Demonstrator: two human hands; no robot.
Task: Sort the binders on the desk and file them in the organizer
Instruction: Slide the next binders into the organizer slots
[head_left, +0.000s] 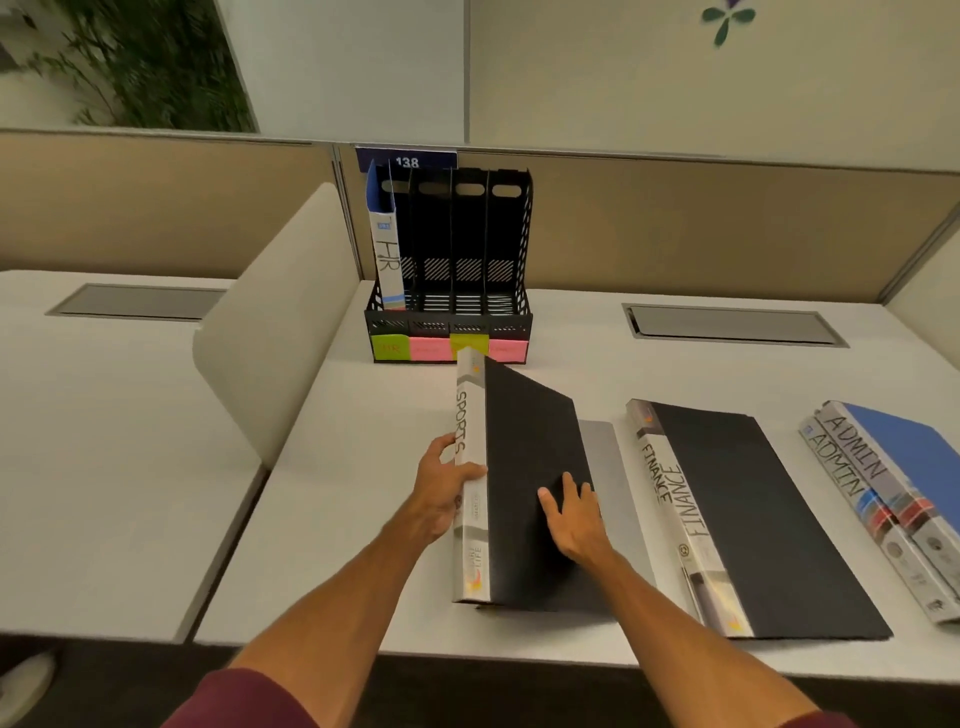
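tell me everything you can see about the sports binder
The SPORTS binder has a matte black cover and a white-grey spine with SPORTS handwritten in black and an orange logo near its near end. It is tipped over the desk, spine raised and cover sloping down to the right. The left hand grips the spine; the right hand lies flat on the cover. Its far end points toward the organizer.

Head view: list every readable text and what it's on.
"138": blue sign on the partition.
"HR": blue binder standing in black mesh organizer.
"SPORTS": white spine of tilted black binder.
"FINANCE", twice: flat black binders.
"ADMIN", twice: flat blue binders.
Coloured sticky notes, small spine print: too blurred.
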